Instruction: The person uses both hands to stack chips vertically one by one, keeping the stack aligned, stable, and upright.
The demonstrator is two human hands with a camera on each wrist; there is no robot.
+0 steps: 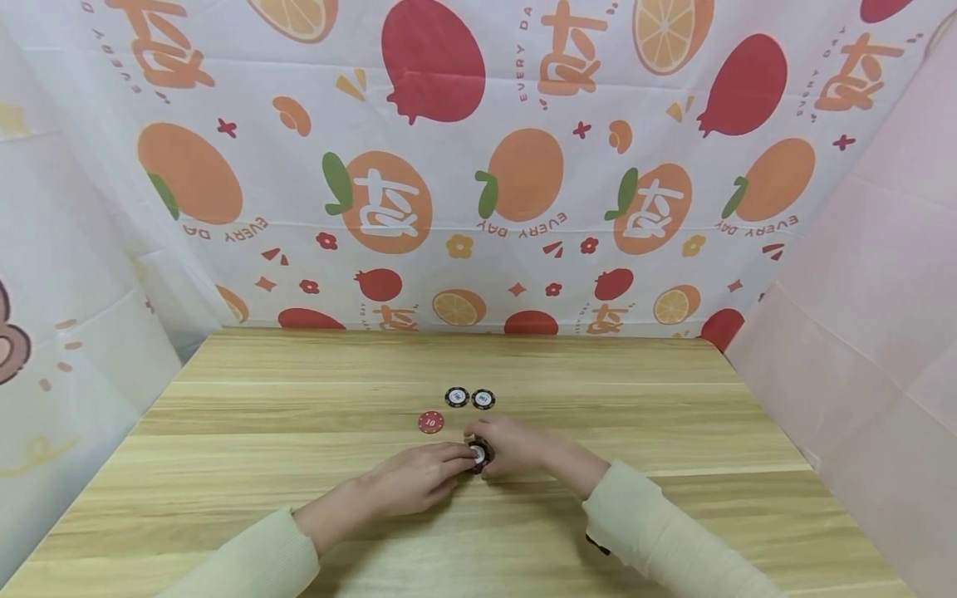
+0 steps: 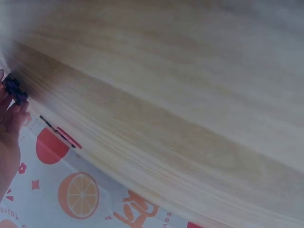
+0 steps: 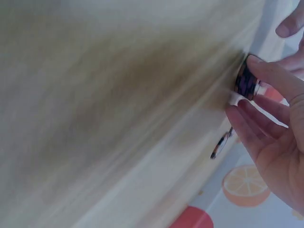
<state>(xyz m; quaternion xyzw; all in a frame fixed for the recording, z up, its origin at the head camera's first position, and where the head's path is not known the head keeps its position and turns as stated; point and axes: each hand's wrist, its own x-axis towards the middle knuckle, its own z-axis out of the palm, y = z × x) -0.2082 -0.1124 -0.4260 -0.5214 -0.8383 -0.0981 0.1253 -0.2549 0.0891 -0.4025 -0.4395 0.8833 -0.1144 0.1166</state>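
A short stack of black poker chips (image 1: 479,455) with a white-centred chip on top is between both hands. My right hand (image 1: 516,447) holds it from the right, thumb on the near side and index finger on the far side. In the right wrist view the right thumb (image 3: 266,71) lies on the stack's dark patterned edge. My left hand (image 1: 419,477) grips it from the left, fingertips over the top chip; its thumb is hidden in the head view. In the left wrist view the stack (image 2: 15,89) sits at the left edge, partly covered by fingers.
Two black chips with white centres, a left one (image 1: 457,397) and a right one (image 1: 483,399), lie side by side beyond the hands. A red chip (image 1: 430,422) marked 10 lies to their left. A fruit-print cloth (image 1: 463,249) hangs behind the wooden table (image 1: 262,432).
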